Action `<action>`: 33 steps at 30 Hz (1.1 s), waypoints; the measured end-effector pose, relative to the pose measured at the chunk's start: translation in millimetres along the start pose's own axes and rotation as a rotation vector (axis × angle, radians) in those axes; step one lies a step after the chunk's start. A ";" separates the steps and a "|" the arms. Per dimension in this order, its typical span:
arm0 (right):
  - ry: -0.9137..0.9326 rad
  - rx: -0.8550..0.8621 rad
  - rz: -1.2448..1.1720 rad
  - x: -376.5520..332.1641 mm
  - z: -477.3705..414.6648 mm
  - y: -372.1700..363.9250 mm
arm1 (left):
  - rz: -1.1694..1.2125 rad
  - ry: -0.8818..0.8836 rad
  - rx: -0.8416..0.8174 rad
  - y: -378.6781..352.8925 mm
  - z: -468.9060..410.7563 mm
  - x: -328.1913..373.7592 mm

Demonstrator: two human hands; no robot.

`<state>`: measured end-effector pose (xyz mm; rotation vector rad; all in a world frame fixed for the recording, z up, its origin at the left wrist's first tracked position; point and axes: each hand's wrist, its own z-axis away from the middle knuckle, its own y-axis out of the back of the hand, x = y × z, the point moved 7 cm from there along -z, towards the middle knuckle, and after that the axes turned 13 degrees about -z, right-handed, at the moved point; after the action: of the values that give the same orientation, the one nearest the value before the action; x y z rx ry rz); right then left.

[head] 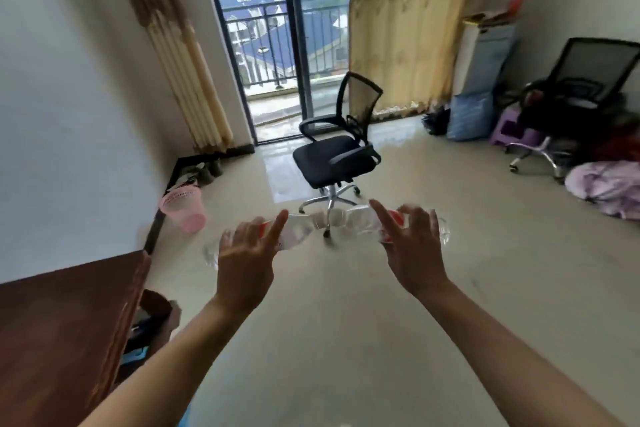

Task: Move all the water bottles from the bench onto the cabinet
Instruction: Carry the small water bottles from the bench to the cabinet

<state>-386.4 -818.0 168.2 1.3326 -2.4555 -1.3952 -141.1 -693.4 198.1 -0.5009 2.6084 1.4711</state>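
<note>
Each of my hands carries a clear water bottle with a red label, held sideways in front of me above the floor. My left hand grips one bottle, whose base sticks out to the left of the hand. My right hand grips the other bottle, whose end pokes out past the hand on the right. The two bottles point toward each other in the middle. A dark brown wooden cabinet top lies at my lower left. No bench is in view.
A black office chair stands just ahead on the tiled floor. A pink basket sits by the left wall. A second chair, a purple stool, bags and cloth crowd the right side. A glass balcony door is at the back.
</note>
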 end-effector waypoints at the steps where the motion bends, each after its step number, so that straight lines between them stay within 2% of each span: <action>1: -0.027 0.005 0.032 20.7 -0.6 9.8 | 0.022 -0.041 0.014 -8.9 -20.9 18.6; 8: -0.334 0.081 0.372 154.3 29.8 115.9 | 0.259 -0.423 -0.021 -54.5 -157.4 191.7; 13: -0.627 0.196 0.600 206.3 111.8 226.4 | 0.431 -0.733 0.027 -26.3 -195.7 362.1; 19: -0.865 0.290 0.880 225.0 249.0 349.4 | 0.644 -1.057 0.101 46.1 -153.9 559.8; 24: -1.054 0.329 1.043 247.4 380.1 453.5 | 0.721 -1.275 0.141 132.8 -79.5 725.5; 29: -1.269 0.344 0.982 280.8 475.1 542.7 | 0.695 -1.371 0.158 205.0 -29.2 848.3; 33: -1.320 0.352 1.016 311.3 525.0 611.6 | 0.678 -1.400 0.191 246.0 -9.6 928.1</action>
<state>-1197.5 -520.2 173.4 -1.3214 -3.1362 -1.6662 -1095.0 -799.1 171.4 1.1271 1.6517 0.9644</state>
